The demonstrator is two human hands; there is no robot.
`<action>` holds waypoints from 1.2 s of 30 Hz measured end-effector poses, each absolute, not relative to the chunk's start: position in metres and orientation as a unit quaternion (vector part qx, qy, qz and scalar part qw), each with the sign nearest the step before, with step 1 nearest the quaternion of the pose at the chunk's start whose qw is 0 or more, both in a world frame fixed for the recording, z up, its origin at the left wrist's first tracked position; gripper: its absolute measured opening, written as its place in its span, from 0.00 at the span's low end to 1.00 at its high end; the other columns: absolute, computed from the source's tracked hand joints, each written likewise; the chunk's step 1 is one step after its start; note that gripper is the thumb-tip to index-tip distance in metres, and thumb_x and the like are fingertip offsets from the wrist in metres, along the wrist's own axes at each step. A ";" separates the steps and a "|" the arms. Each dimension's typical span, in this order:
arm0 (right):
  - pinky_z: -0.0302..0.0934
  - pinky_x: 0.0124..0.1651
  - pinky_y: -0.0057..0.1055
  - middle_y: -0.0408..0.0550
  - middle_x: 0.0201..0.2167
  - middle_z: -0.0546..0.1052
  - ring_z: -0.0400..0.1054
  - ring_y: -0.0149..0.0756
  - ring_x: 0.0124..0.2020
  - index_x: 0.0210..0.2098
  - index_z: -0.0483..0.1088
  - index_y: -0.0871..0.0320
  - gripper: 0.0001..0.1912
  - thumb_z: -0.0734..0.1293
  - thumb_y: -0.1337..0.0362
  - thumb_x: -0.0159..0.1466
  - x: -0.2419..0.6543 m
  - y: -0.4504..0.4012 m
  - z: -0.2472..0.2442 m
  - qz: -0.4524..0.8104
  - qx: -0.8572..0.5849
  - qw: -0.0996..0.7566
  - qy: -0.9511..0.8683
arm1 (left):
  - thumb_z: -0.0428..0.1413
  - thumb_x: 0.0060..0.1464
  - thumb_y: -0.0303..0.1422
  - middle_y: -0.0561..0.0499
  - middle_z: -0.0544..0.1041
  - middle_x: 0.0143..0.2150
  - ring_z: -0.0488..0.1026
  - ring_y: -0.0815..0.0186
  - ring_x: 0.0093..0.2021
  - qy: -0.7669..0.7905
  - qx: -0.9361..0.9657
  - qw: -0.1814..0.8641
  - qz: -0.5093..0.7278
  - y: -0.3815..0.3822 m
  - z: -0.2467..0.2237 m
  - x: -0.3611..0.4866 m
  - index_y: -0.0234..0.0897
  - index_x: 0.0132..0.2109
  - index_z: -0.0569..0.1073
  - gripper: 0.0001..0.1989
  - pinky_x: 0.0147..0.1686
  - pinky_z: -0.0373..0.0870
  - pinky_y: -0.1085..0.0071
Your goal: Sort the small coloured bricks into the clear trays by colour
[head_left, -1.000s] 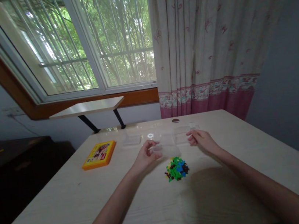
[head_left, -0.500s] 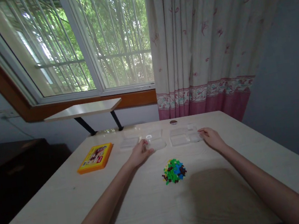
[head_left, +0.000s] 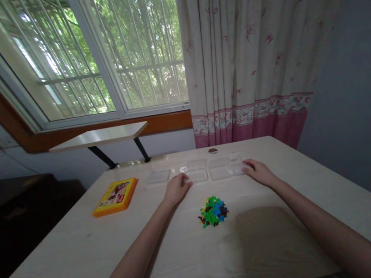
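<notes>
Several clear plastic boxes stand along the back of the pale table. My left hand is at the left end of a clear box, its thumb and fingers apart around the corner. At the right end of the right-hand group of clear boxes, my right hand touches the edge with its fingers spread. A further clear box lies left of my left hand. Nearer to me is a pile of small green, blue, yellow and dark brown pieces.
An orange and yellow flat box lies at the left of the table. Behind it rises a small shelf on black legs. A round dark spot is near the back edge. A curtain hangs beyond.
My left hand has moved slightly right with the clear box, which now sits straighter and closer to the right-hand group. The whole view has shifted a little.
</notes>
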State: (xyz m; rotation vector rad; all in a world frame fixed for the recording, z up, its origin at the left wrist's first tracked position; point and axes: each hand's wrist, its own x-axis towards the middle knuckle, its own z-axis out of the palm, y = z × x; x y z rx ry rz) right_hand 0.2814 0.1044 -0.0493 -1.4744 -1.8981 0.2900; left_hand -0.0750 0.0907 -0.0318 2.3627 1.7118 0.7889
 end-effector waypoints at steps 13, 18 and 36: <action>0.60 0.46 0.34 0.53 0.40 0.74 0.68 0.38 0.42 0.44 0.65 0.60 0.20 0.62 0.55 0.56 0.283 0.108 -0.054 0.110 -0.583 0.344 -0.728 | 0.52 0.49 0.39 0.49 0.72 0.33 0.68 0.64 0.37 0.562 0.786 0.023 0.256 0.082 -0.031 -0.064 0.36 0.36 0.68 0.11 0.36 0.59 0.71; 0.60 0.46 0.34 0.54 0.40 0.74 0.68 0.38 0.42 0.44 0.66 0.61 0.21 0.62 0.55 0.56 0.284 0.106 -0.052 0.109 -0.583 0.348 -0.726 | 0.52 0.49 0.39 0.48 0.72 0.33 0.68 0.63 0.37 0.569 0.782 0.025 0.252 0.080 -0.029 -0.062 0.36 0.36 0.69 0.12 0.37 0.59 0.70; 0.61 0.40 0.32 0.51 0.36 0.74 0.68 0.40 0.38 0.44 0.67 0.59 0.22 0.61 0.53 0.55 0.304 0.106 -0.046 0.074 -0.640 0.306 -0.701 | 0.52 0.49 0.39 0.45 0.72 0.35 0.69 0.59 0.38 0.561 0.791 0.015 0.243 0.087 -0.032 -0.025 0.35 0.42 0.66 0.15 0.38 0.60 0.67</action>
